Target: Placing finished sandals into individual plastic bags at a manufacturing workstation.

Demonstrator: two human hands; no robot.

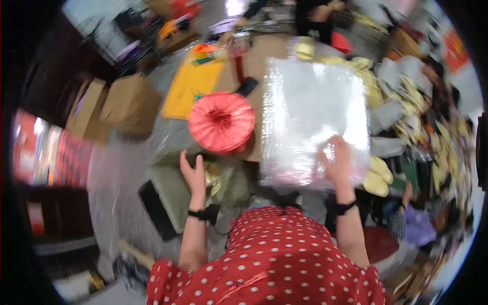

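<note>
**Wrapped flat square under the right hand**

Wrapped square point(312, 119), large and flat, lies on the brown counter point(272, 48) in front of the person, covered all over in glossy, crinkled clear film that throws white glare. Looks fully covered already on the upper face; edges and underside hidden, so cannot tell whether any sealing is left. Right hand point(338, 160) rests flat on the near right corner, fingers spread, pressing rather than gripping, holding nothing. Left hand point(194, 175) hovers open, palm turned inward, fingers straight, empty, just above a rumpled olive-green bag point(175, 190) with something gold and shiny point(216, 178) beside it. Just left of the square, touching or nearly so, sits a round red spool point(221, 122) of ribbed, stringy material with a dark centre. Farther back lies a flat yellow sheet point(193, 86). Pale yellow soft pieces point(378, 175) crowd the right edge. Cardboard boxes point(124, 104) stand to the left.
</note>
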